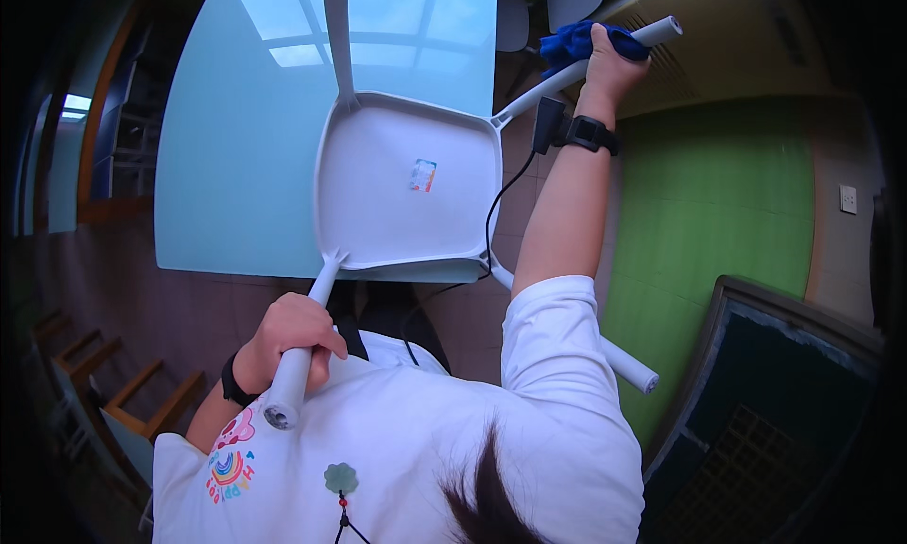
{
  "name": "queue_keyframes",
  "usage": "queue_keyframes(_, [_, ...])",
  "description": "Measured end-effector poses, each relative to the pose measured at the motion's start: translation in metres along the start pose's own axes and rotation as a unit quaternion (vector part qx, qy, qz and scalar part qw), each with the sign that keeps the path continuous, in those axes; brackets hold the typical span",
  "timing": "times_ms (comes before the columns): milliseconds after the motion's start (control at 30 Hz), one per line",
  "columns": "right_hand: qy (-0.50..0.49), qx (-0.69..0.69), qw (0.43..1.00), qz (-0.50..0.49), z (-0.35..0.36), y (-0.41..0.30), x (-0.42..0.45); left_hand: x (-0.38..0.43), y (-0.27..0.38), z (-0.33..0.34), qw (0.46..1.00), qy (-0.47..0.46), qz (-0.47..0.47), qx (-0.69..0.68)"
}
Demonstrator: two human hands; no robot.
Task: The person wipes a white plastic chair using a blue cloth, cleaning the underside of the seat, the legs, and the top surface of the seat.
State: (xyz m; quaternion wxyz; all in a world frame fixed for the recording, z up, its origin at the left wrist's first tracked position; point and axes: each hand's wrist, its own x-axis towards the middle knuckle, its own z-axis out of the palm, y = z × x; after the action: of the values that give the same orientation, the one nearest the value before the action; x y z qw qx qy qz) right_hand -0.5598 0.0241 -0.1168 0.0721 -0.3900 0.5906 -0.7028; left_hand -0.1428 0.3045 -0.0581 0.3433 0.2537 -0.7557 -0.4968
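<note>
An upturned white plastic chair (382,211) rests on a pale blue tabletop (234,190), the underside of its seat facing up and its legs splayed outward. A small printed sticker (423,176) lies at the seat's middle. My left hand (294,338) grips the near left leg (290,384), whose end points at my chest. At the far right, my right hand (613,66) wraps a blue cloth (570,44) around another leg (542,94), close to its tip. The near right leg (627,363) passes beneath my right arm, partly hidden by it.
Grey chairs (574,2) stand beyond the table. Wooden-framed furniture (152,402) is at the lower left. On the right are a green wall panel (680,211), a wall socket (848,199) and a dark framed board (765,374). A black cable (506,186) hangs from my right wrist across the chair.
</note>
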Motion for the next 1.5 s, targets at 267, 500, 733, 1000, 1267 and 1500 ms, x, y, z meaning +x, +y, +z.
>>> queue_keyframes(267, [-0.006, -0.096, 0.994, 0.061, 0.009, 0.045, -0.066, -0.003, 0.001, 0.003, 0.999, 0.028, -0.016, -0.001])
queue_keyframes(500, [0.000, -0.171, 0.976, 0.136, 0.007, 0.092, -0.116, -0.006, -0.004, 0.003, 1.000, 0.022, -0.004, 0.003])
queue_keyframes(733, [-0.181, -0.349, 0.876, 0.281, -0.060, 0.113, -0.194, -0.013, -0.007, 0.009, 0.996, 0.077, 0.001, 0.050])
queue_keyframes(1000, [-0.267, -0.516, 0.799, 0.153, -0.073, 0.039, -0.240, -0.011, -0.001, 0.010, 0.995, 0.087, -0.035, 0.027])
queue_keyframes(1267, [-0.390, -0.552, 0.725, -0.133, -0.118, 0.048, -0.290, -0.008, -0.004, 0.005, 0.997, 0.068, -0.013, 0.031])
queue_keyframes(1500, [-0.509, -0.669, 0.530, 0.107, -0.087, -0.001, -0.348, -0.001, -0.003, 0.010, 0.998, 0.059, 0.017, 0.012])
